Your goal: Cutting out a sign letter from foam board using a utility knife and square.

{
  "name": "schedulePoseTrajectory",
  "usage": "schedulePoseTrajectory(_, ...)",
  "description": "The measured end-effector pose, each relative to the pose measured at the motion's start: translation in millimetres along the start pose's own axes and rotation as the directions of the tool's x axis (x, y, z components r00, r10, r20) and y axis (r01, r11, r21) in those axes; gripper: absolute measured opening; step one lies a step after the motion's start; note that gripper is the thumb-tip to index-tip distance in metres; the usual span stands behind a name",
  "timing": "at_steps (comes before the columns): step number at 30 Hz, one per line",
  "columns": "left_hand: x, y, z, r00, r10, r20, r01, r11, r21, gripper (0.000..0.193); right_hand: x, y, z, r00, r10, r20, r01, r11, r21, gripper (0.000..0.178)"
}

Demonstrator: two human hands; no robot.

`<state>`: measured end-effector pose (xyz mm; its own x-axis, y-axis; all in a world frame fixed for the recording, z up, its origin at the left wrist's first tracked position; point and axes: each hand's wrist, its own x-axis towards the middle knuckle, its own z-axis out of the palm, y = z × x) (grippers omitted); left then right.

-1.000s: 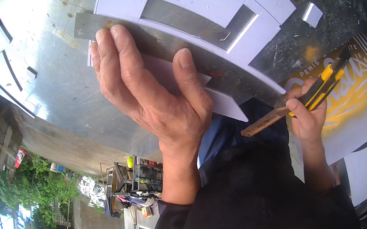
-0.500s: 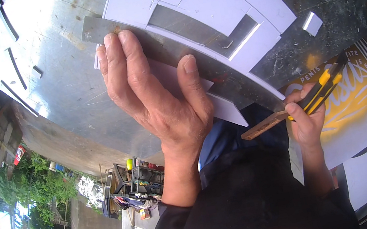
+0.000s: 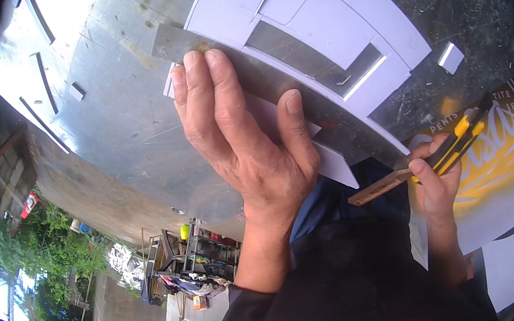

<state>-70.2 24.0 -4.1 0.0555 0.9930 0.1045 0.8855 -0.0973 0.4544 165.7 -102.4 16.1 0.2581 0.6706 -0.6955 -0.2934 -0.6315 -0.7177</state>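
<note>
My left hand lies flat with its fingers stretched out on a long dark metal strip. The strip runs slantwise along the edge of a white sheet that has openings cut in it. From under the palm pokes a pointed white offcut. Lower right, my right hand is closed around a yellow and black utility knife. A rusty brown flat bar juts leftward from the same grip; whether it belongs to the knife I cannot tell.
Beneath everything is a scuffed metal tabletop. Thin offcut strips lie at its far left, and a small white piece rests at the right. A yellow and white printed sheet is beside my right hand. A cluttered rack stands lower left.
The whole view has shifted, so the table and both hands appear further right and lower. Against the strip and the sheet, my hands have hardly moved.
</note>
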Motion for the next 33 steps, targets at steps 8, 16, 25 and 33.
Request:
schedulePoseTrajectory(8, -0.9, -1.4, -1.2, 1.000, -0.015, 0.006, 0.015, 1.000, -0.007, 0.064, -0.1, 0.7, 0.5, 1.000, 0.015, -0.013, -0.016, 0.999, -0.035, 0.041)
schedulePoseTrajectory(16, -0.6, -0.3, -1.2, 1.000, -0.029, 0.003, 0.029, 0.999, -0.030, 0.063, 0.2, -1.3, -0.1, 0.999, 0.039, -0.031, -0.040, 0.999, -0.019, 0.041)
schedulePoseTrajectory(25, -1.4, -0.8, 0.1, 1.000, -0.024, -0.009, 0.024, 0.999, -0.040, 0.064, 0.4, 3.1, -1.8, 0.999, -0.004, -0.042, 0.004, 1.000, 0.001, 0.043)
schedulePoseTrajectory(33, -2.4, -0.6, 1.3, 0.999, -0.039, -0.013, 0.038, 0.999, -0.032, 0.062, 1.4, -0.7, 4.1, 0.997, 0.026, -0.078, -0.026, 1.000, -0.004, 0.041)
